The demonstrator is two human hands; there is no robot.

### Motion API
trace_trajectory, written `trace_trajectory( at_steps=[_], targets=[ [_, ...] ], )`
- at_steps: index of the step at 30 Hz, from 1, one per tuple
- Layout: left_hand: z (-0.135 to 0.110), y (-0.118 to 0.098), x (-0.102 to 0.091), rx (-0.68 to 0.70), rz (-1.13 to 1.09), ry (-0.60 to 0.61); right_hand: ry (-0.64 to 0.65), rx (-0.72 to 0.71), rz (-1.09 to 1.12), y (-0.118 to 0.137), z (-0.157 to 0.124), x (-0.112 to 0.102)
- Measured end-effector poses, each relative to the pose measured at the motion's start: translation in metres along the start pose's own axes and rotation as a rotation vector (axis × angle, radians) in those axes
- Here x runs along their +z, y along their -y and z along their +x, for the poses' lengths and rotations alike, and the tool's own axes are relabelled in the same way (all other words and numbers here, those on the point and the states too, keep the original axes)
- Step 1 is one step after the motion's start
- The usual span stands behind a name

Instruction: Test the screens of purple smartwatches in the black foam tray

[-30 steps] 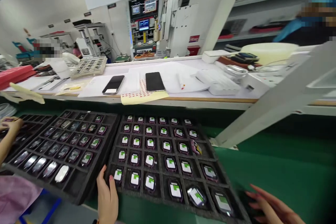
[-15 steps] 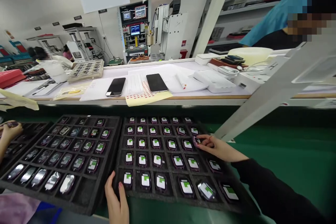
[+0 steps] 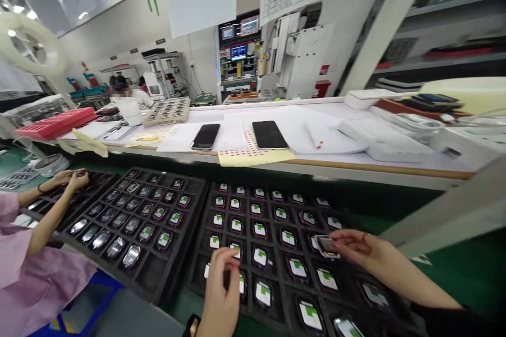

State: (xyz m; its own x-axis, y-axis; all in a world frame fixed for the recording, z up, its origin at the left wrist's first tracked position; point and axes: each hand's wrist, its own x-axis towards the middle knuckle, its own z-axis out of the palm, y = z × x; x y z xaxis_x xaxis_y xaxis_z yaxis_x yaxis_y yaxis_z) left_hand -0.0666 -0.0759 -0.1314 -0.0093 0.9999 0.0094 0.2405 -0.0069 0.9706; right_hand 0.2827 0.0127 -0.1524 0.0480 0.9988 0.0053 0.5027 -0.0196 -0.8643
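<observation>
My right hand pinches a square smartwatch between thumb and fingers. Tilted and reflecting light, this watch is over the right part of a black foam tray. Rows of similar watches with white-and-green faces, such as one smartwatch, sit in the tray's compartments. Over the front left of that tray hovers my left hand, its fingers bent and thumb apart, with nothing seen in it. It covers part of a few watches.
Left of my tray lies a second foam tray of watches. Beyond it, a co-worker in a pink sleeve handles a small item. A shelf behind holds two phones and papers. A slanted white post stands at right.
The view has swung left. My left hand has moved from the tray's front left edge to over its watches. In my right hand the watch now shows more of its face.
</observation>
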Motion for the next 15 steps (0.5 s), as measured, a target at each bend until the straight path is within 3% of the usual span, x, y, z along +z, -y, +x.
trace_trajectory(
  at_steps=[3, 6, 10, 13, 15],
  targets=[
    [0.01, -0.021, 0.019, -0.066, -0.087, 0.213, 0.031, -0.035, 0.033, 0.028, 0.003, 0.01],
    [0.019, -0.036, 0.034, -0.002, -0.08, 0.298, 0.008, -0.111, -0.108, 0.038, 0.009, 0.019],
    [0.018, -0.034, 0.043, 0.068, -0.056, 0.291, 0.02, -0.228, -0.339, 0.001, 0.015, 0.026],
    [0.015, -0.023, 0.041, 0.032, -0.059, 0.265, 0.047, -0.239, -0.351, -0.033, 0.015, 0.026],
    [0.015, -0.02, 0.038, 0.011, -0.057, 0.255, 0.009, -0.239, -0.322, -0.042, 0.015, 0.024]
  ],
)
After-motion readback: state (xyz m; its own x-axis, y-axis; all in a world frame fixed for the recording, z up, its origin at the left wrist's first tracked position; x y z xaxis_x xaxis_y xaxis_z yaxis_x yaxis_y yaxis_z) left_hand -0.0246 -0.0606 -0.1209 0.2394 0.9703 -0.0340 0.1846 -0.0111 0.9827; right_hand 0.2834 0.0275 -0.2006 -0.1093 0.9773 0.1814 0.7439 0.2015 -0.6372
